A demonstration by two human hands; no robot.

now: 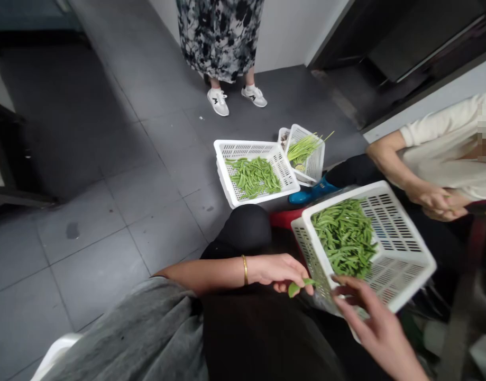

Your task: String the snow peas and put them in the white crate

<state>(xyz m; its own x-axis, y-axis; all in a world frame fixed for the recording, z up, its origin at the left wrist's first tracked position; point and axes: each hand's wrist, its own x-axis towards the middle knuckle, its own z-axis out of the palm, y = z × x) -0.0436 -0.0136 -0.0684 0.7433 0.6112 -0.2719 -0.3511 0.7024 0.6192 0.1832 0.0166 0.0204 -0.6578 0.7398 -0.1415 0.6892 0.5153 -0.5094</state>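
The largest thing near me is a deep white plastic basket with slotted walls (428, 260), which stands tilted in front of my right side; a second, shallower white plastic basket (266, 197) is on the floor farther away, with fewer green pods (254, 177) in it. Inside the deep basket, a thick heap of slender green pods (344, 238) lies against the left part, crossing one another in all directions. My right hand (379, 323) is at the near rim, with the fingers bent; if they pinch something small, I cannot tell. My left hand (280, 270) is just outside the left wall of this basket, and its thumb and fingers grasp one flat, bright green pod (293, 289). This single pod is therefore to the left of my right hand, near it but apart, and its long axis runs almost crosswise, with the far end toward the basket wall and the right fingers. It looks smooth and fresh, wider at the left end, and its middle is hidden under my fingers.
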